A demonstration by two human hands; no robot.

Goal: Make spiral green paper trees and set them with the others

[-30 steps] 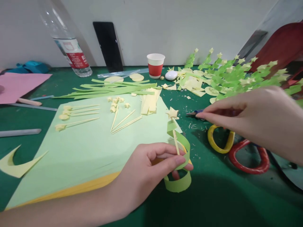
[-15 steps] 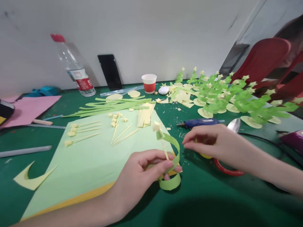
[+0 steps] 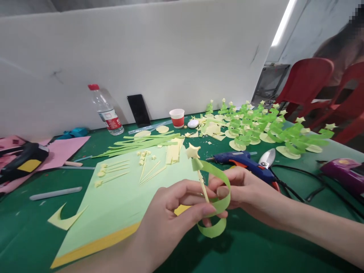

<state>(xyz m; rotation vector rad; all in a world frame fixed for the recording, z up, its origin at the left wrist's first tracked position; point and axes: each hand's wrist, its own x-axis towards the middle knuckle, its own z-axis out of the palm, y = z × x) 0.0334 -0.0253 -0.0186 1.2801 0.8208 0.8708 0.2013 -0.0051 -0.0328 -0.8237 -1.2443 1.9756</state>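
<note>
My left hand (image 3: 184, 212) is closed in a pinch around a thin pale stick (image 3: 202, 185), held upright with a slight tilt. A cream paper star (image 3: 193, 151) tops the stick. Below the star, a green paper strip (image 3: 218, 170) is wrapped at its upper end and hangs in a loose spiral past my left fingers. My right hand (image 3: 241, 185) is beside the stick, its thumb and fingers curled together behind the strip's loop. What those fingers hold, if anything, is hidden. Behind the right hand lies a blue glue gun (image 3: 244, 161), with scissors (image 3: 267, 158) alongside.
A light green sheet (image 3: 113, 212) bears star-tipped sticks, loose stars and bare sticks. Green strips (image 3: 136, 143) lie beyond it. Finished star plants on round bases (image 3: 256, 125) stand at back right. A bottle (image 3: 109, 113), phone (image 3: 138, 110) and paper cup (image 3: 177, 118) line the wall.
My right hand has moved left, from over the scissors to the stick and strip. My left hand still holds the stick. The camera view has tilted up, uncovering the glue gun.
</note>
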